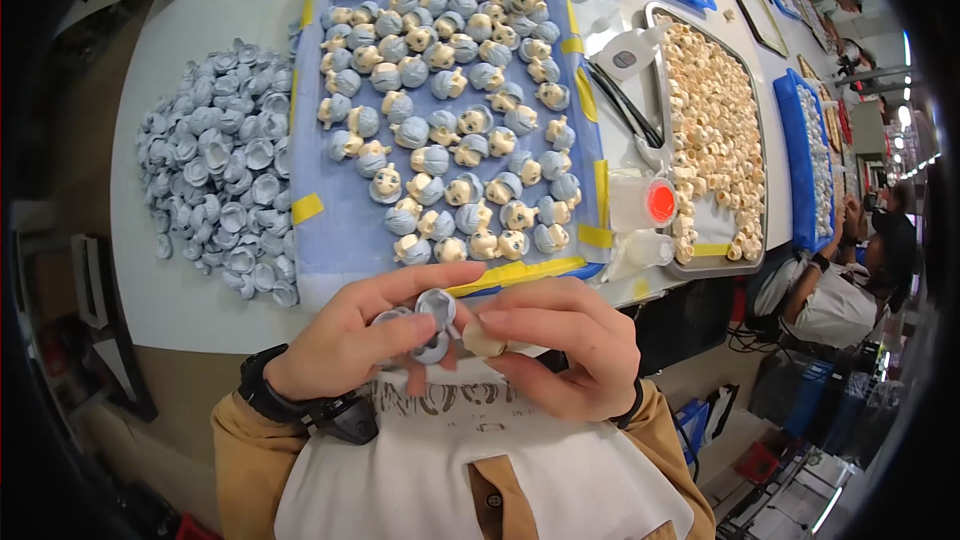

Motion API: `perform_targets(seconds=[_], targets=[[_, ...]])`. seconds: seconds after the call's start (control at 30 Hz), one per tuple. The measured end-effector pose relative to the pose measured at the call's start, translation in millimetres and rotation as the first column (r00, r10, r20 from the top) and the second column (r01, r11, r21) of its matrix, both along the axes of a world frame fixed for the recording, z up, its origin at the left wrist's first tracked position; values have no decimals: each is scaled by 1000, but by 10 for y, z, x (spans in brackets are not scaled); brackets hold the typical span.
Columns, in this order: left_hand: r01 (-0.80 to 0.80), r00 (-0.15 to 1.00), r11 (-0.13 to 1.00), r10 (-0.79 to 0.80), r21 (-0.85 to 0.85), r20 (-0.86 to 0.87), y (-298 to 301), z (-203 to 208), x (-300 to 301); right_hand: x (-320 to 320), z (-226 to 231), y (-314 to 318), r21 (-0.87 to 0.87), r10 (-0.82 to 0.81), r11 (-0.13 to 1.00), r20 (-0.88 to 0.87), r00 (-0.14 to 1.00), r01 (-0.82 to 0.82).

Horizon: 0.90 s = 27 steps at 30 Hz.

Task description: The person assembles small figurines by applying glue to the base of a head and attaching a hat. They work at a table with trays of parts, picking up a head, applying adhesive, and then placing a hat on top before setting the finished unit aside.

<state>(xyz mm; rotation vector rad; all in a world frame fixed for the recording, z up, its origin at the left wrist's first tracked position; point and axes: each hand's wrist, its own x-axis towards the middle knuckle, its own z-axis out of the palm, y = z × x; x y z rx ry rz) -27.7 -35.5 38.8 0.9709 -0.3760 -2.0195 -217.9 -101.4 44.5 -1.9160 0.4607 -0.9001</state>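
Observation:
Close to my chest, my left hand [345,338] is closed around several hollow grey-blue doll hair pieces [436,308], their open sides partly showing. My right hand [572,345] pinches a small cream doll head piece [483,340] between thumb and fingers, right beside the hair pieces. Fingers cover part of that piece. Just beyond both hands lies a cloth-lined tray [312,155] edged with yellow tape. Rows of small doll heads [465,190] with grey-blue hair and cream faces lie on it. Left of the tray is a heap of loose hair pieces [225,155].
A metal tray [757,130] of cream pieces stands at the right. Between the trays are black tweezers [630,108], a white bottle [627,58], a jar with a red top [632,202] and a small clear cup [647,249]. Another person [840,280] sits farther right beside a blue tray [797,165].

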Motion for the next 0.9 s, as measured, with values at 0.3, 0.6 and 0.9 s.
perform_targets(seconds=[0.3,0.6,0.9], targets=[[17,998,986,-6,-164,63,105,-161,177,-382,212,-87,-306,-352,896,-48,935,322],[-74,976,988,100,-137,194,77,-116,98,-788,215,-717,-532,-571,783,-410,711,322],[-90,951,965,157,-246,266,129,-168,112,-858,109,-677,-563,-610,744,-355,709,359]])
